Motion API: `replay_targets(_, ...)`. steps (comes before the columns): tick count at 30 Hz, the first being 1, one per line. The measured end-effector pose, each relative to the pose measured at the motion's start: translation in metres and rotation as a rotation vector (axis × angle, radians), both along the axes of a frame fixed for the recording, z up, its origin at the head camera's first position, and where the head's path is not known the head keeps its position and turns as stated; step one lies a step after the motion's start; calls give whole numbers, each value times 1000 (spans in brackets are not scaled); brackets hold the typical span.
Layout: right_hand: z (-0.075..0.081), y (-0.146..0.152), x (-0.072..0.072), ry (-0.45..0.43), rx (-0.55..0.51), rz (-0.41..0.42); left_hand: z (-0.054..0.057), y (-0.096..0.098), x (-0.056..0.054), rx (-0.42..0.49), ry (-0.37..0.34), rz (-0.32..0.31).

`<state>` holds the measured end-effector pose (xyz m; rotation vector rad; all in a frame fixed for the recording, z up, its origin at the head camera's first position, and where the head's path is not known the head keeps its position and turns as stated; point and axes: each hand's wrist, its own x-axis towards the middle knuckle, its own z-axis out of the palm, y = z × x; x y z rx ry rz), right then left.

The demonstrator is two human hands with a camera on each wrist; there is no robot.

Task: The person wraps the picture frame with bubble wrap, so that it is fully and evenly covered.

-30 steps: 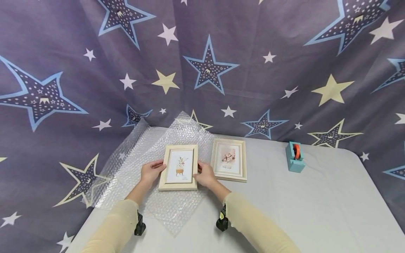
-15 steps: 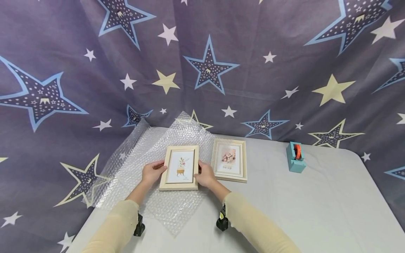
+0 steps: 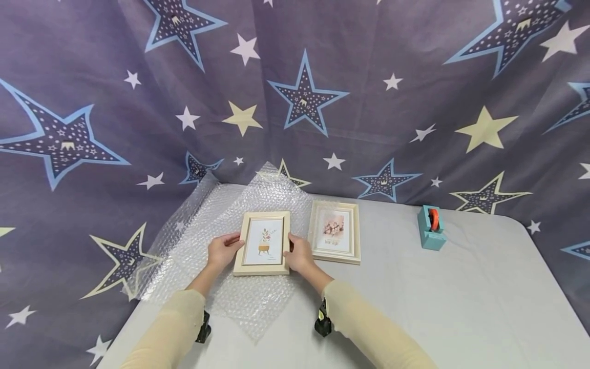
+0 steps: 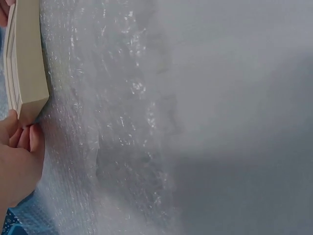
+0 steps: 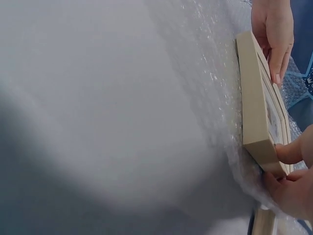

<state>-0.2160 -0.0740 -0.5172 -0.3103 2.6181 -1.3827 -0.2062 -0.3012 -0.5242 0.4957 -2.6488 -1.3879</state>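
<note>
A cream picture frame (image 3: 285, 251) with a potted-plant print is gripped at both sides, over a sheet of bubble wrap (image 3: 255, 307). My left hand (image 3: 223, 249) pinches its left edge, thumb on the front and fingers at the side. On the opposite edge, my right hand (image 3: 299, 254) holds it the same way. In the left wrist view the left hand (image 4: 22, 161) grips near a lower corner of the frame (image 4: 33, 58). The right wrist view has the right hand (image 5: 296, 171) with thumb on the face and fingers beneath the frame (image 5: 254, 98).
A second cream picture frame (image 3: 356, 236) with a pink flower print lies just right, its left part overlapped by bubble wrap. Farther right stands a teal tape dispenser (image 3: 431, 233) with an orange-red reel. A star-patterned cloth (image 3: 369, 118) hangs behind the white-covered table (image 3: 415, 297).
Both hands keep their grip on the potted-plant picture frame, which has shifted very slightly to the right. The second frame, bubble wrap and tape dispenser stay in place.
</note>
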Motion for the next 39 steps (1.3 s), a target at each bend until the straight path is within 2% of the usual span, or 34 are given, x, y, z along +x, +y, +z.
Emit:
replay_targets(6,-2,4,0,12,7,25,3,1,1,-11,-8,20)
replay_targets(10,0,5,-1,8,8,37,5,-1,1,12,-55,16)
replay_targets(14,3,10,1,8,-25,64,6,-7,2,36,-89,-41)
replay_targets(19,12,23,10,55,-78,92,11,-10,7,24,-83,-133)
replay_targets(25,20,46,27,159,-64,171,21,-6,13,-165,-61,-239)
replay_targets(31,22,63,46,243,-33,306,26,-4,22,-347,-45,-375)
replay_targets(35,20,69,57,282,61,393,26,-5,27,-500,-21,-463)
replay_targets(39,18,71,64,351,207,465,26,-5,32,-647,32,-536)
